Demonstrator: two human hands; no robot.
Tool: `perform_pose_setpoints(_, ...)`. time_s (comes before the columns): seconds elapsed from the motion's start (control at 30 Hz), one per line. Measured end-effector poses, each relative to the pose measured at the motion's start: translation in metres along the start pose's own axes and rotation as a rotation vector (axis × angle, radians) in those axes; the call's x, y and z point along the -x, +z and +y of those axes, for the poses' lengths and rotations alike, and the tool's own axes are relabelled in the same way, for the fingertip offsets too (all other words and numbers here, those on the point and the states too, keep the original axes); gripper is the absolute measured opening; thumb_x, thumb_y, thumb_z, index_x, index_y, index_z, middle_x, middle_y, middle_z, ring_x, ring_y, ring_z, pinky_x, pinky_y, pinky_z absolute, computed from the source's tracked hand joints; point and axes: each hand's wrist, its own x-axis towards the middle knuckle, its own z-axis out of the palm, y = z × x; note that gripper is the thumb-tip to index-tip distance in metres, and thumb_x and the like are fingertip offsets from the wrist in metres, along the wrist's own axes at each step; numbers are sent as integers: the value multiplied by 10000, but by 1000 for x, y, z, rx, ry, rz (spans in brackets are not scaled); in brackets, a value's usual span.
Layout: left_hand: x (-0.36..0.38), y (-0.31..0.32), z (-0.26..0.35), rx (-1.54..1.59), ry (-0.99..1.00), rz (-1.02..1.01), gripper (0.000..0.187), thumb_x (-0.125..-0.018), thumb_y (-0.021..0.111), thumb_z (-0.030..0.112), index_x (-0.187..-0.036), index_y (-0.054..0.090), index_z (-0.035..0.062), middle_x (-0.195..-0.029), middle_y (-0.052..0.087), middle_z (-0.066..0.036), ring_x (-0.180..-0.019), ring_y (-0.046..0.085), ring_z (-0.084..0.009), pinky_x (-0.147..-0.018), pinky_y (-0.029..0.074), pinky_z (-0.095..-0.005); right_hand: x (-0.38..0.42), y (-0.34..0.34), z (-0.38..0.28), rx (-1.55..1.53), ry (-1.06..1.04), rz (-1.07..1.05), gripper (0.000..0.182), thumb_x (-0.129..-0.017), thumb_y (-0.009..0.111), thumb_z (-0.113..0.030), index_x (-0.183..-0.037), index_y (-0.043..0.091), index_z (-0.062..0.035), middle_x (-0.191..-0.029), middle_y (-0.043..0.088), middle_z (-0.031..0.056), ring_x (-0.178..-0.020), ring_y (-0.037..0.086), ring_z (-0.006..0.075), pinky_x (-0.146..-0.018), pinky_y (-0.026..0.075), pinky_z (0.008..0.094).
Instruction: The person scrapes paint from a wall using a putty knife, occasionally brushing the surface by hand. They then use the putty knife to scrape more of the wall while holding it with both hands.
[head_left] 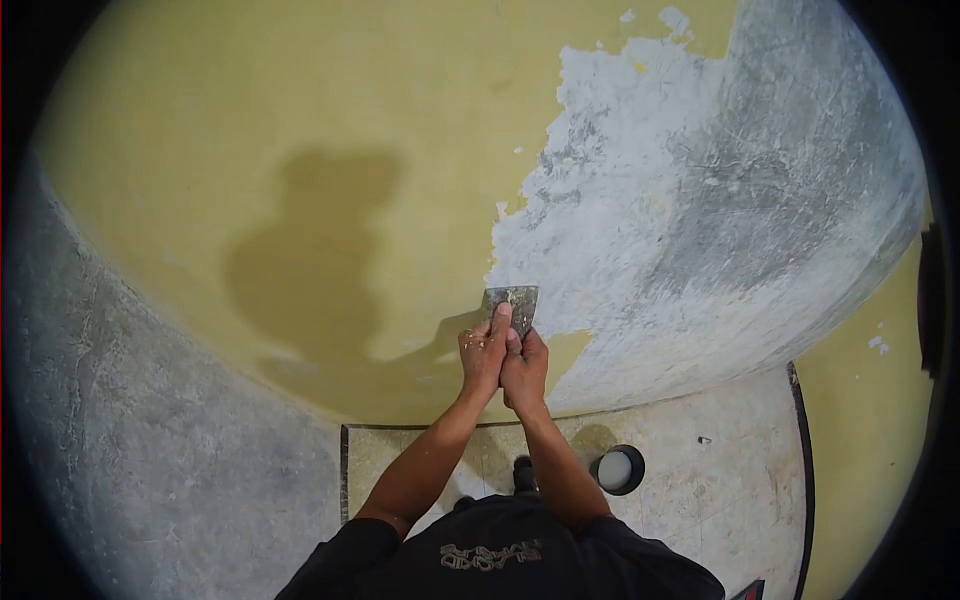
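A flat metal scraper (522, 312) with a smeared blade rests against the wall where yellow paint (430, 220) meets a bared whitish patch (600, 200). My left hand (482, 350) is closed around the scraper from the left, one finger stretched up along the blade. Beside it, my right hand (526, 372) is closed low on the tool, touching the left. The handle is hidden inside both hands. Pale specks dot my left hand. The paint's edge is ragged above the blade, and a small yellow area remains at lower right of it.
A dark round container (618, 470) with whitish contents stands on the floor (700, 470), right of my feet. Grey bare wall (150, 400) lies at left. A dark object (931, 300) shows at the far right edge. My shadow falls on the yellow wall.
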Motion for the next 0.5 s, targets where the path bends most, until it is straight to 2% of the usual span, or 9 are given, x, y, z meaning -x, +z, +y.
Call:
perform_pose_setpoints(0.03, -13, -5, -12, -64, -6, 1, 445, -924, 632, 337, -588, 547, 59, -562, 476, 49, -543, 403, -40, -478, 323, -246, -4, 0, -3, 20, -1, -18, 232, -956, 503, -156, -951, 602, 54, -789, 661, 152, -725, 597, 172, -678, 478, 335)
perform_pose_setpoints(0.13, -17, 0, 37, -28, 108, -25, 457, -925, 628, 346, -590, 548, 45, -557, 475, 51, -540, 400, -45, -477, 326, -250, -6, 4, -23, -63, 14, -36, 241, -950, 505, -167, -971, 601, 53, -792, 647, 191, -727, 611, 216, -679, 476, 344)
perform_pose_setpoints(0.2, -22, -3, 29, -70, 94, -49, 441, -925, 628, 340, -612, 570, 36, -577, 487, 46, -556, 411, -53, -500, 345, -255, -10, 7, -26, -11, -81, 14, 236, -948, 504, -161, -995, 600, 50, -797, 643, 200, -724, 607, 231, -686, 476, 347)
perform_pose_setpoints(0.27, -26, -3, -10, -156, 180, 56, 438, -914, 640, 360, -630, 589, 30, -604, 508, 38, -577, 429, -54, -528, 362, -258, -5, 5, -27, -2, -43, -6, 235, -949, 501, -156, -1011, 599, 48, -805, 651, 190, -727, 603, 223, -698, 476, 349)
perform_pose_setpoints(0.3, -62, -2, -91, -79, 172, 207, 447, -894, 656, 397, -645, 611, 29, -621, 528, 27, -595, 450, -62, -546, 373, -262, -6, 7, -22, -30, -30, 7, 230, -950, 500, -156, -998, 597, 47, -794, 647, 180, -719, 592, 215, -693, 475, 349)
perform_pose_setpoints(0.4, -31, -2, 25, -48, 282, -33, 454, -879, 664, 428, -672, 629, 26, -644, 558, 5, -633, 476, -73, -564, 384, -265, -17, 10, -50, -74, -81, 11, 219, -950, 503, -151, -971, 592, 48, -764, 633, 163, -700, 567, 197, -675, 471, 351)
perform_pose_setpoints(0.43, -30, -1, 55, -56, 108, -47, 452, -879, 663, 427, -676, 631, 25, -641, 565, -9, -630, 485, -89, -572, 390, -272, -21, 10, -64, -85, -139, 0, 213, -949, 507, -145, -955, 590, 51, -746, 624, 156, -689, 554, 188, -662, 469, 352)
perform_pose_setpoints(0.47, -33, -2, 60, -57, 103, -54, 452, -879, 663, 427, -676, 631, 25, -641, 565, -9, -630, 485, -89, -572, 390, -272, -23, 11, -71, -83, -135, 7, 213, -949, 507, -145, -955, 590, 51, -746, 624, 156, -689, 554, 188, -662, 469, 352)
perform_pose_setpoints(0.5, -34, -2, 63, -239, 186, -41, 443, -902, 601, 443, -801, 646, 13, -718, 608, -88, -657, 524, -208, -659, 409, -361, -24, 11, -77, -105, -111, -10, 209, -950, 506, -137, -942, 585, 57, -734, 616, 150, -689, 544, 183, -656, 465, 352)
